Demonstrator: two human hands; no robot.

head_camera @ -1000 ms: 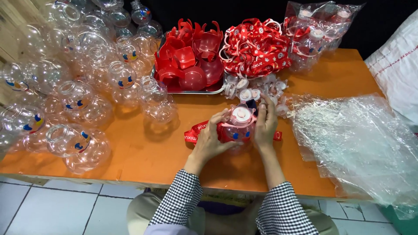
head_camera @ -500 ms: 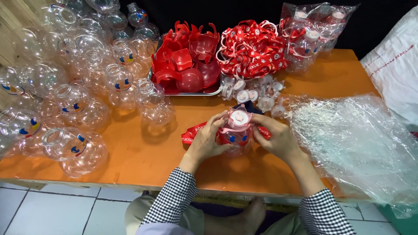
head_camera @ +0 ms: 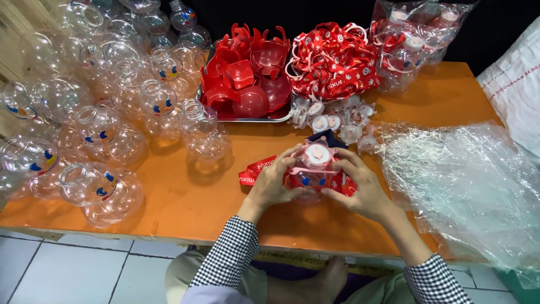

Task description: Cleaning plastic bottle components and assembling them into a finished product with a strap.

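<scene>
- Clear plastic bottle with red strap and white lid (head_camera: 315, 169) sits at frame centre on the orange surface (head_camera: 185, 208).
- Left hand (head_camera: 273, 183) and right hand (head_camera: 360, 188) curl around it, gripping both sides.
- Empty clear bottles (head_camera: 101, 124) crowd the upper left.

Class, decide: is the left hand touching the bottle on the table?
Touching. The head view shows the left hand with its fingers wrapped against the bottle.

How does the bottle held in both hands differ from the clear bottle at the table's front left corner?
The held bottle wears a pale cap and a red strap wrapped round it; the front-left bottle is open-mouthed and bare. The held one sits gripped between the left hand and right hand; the other lies untouched on the orange table. Both are clear and round-bodied with blue printed marks.
</scene>
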